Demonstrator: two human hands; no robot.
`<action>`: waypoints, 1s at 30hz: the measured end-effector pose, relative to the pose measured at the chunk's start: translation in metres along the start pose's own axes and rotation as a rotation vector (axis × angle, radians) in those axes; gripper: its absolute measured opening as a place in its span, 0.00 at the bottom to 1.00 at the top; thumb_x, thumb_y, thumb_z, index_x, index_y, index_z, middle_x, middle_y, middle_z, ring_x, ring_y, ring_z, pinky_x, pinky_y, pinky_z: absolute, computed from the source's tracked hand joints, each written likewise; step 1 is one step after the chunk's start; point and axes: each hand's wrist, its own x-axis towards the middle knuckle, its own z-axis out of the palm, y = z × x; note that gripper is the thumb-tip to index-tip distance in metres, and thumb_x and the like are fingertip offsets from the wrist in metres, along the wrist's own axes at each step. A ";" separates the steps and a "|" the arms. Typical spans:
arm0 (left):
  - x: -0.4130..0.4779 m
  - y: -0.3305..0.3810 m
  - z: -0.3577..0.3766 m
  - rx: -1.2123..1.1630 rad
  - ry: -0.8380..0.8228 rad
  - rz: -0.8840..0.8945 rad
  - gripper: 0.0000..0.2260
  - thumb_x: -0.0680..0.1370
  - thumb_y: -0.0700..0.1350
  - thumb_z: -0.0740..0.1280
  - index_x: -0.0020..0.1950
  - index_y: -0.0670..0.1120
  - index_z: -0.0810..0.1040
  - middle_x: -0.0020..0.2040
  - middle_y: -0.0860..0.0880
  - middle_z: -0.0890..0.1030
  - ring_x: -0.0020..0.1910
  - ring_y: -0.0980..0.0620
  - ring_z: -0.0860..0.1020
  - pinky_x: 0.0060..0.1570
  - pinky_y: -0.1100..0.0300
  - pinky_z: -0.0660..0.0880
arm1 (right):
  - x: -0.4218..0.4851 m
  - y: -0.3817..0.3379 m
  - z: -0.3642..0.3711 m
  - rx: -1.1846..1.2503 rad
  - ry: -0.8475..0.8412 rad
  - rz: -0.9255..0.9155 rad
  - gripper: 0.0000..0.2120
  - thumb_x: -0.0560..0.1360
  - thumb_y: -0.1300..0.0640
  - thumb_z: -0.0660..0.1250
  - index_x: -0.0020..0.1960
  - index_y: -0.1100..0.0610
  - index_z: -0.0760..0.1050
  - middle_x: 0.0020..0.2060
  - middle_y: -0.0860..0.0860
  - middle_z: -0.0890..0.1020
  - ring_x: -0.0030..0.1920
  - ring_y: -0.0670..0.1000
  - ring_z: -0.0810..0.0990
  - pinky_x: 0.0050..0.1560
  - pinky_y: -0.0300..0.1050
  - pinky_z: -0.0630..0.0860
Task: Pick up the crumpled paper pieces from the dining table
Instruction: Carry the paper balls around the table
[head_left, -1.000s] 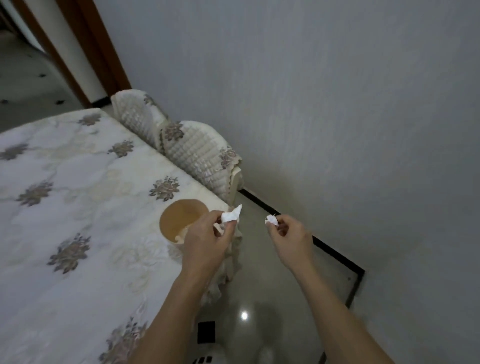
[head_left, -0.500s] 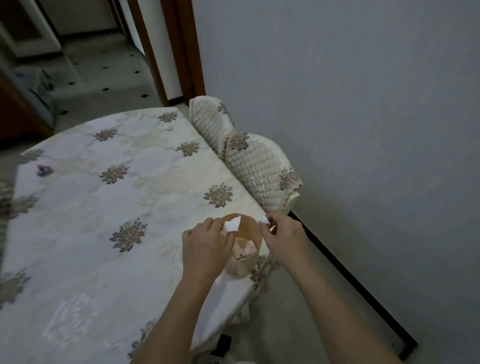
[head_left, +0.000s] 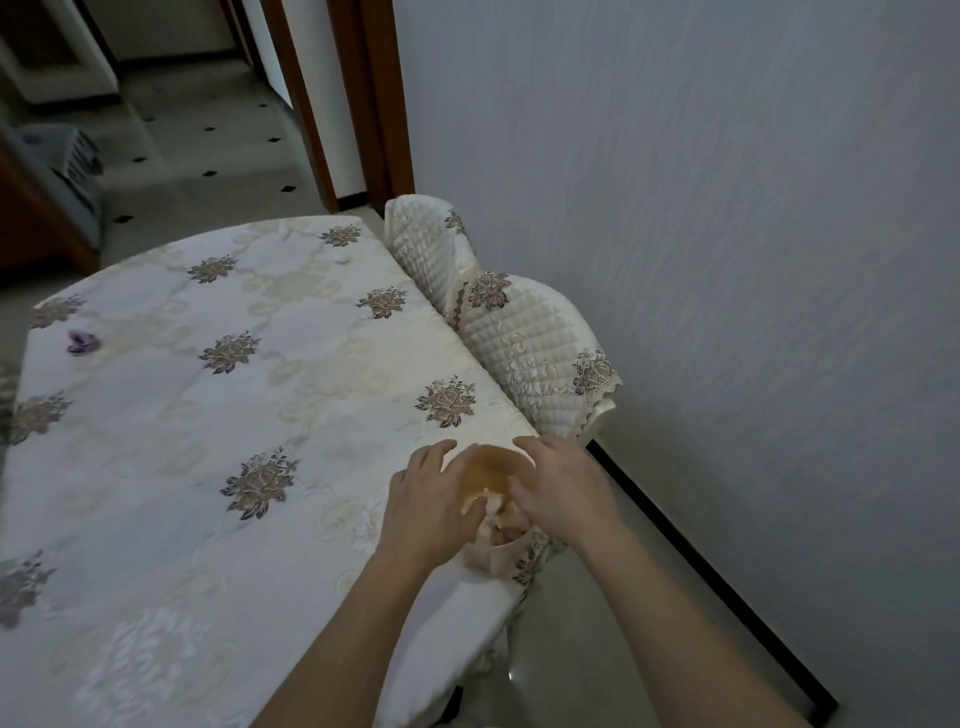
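Head view: both hands at the tan cup, 1 purple scrap far left

I see the left hand loosely spread on the tan cup's rim, nothing showing in it. The right hand dips its fingertips inside, over the crumpled paper pieces; I cannot tell if it pinches any. The purple scrap lies well apart across the dining table, so I judge the left hand nearer.

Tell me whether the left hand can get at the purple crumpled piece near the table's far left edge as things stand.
Probably not without a step or lean. The left hand is at the cup, and the purple piece lies far across the table; nothing stands between them.
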 end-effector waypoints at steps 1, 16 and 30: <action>0.001 -0.001 0.000 0.012 0.018 -0.001 0.28 0.75 0.56 0.67 0.74 0.54 0.67 0.72 0.48 0.70 0.71 0.45 0.66 0.61 0.46 0.70 | 0.000 0.000 0.001 -0.011 0.035 -0.015 0.23 0.74 0.48 0.66 0.68 0.51 0.73 0.60 0.50 0.78 0.61 0.54 0.75 0.58 0.51 0.73; 0.027 -0.015 -0.045 0.091 0.248 0.095 0.22 0.73 0.60 0.64 0.64 0.53 0.77 0.61 0.52 0.80 0.61 0.48 0.76 0.56 0.48 0.74 | 0.021 -0.016 -0.031 -0.067 0.243 -0.097 0.21 0.72 0.45 0.60 0.62 0.52 0.75 0.55 0.49 0.79 0.57 0.52 0.76 0.56 0.54 0.76; -0.021 -0.078 -0.093 0.195 0.370 -0.167 0.24 0.73 0.60 0.62 0.65 0.50 0.77 0.61 0.50 0.81 0.60 0.46 0.77 0.56 0.47 0.75 | 0.050 -0.087 -0.017 -0.074 0.180 -0.380 0.21 0.70 0.48 0.65 0.60 0.54 0.78 0.54 0.51 0.80 0.56 0.54 0.78 0.52 0.52 0.77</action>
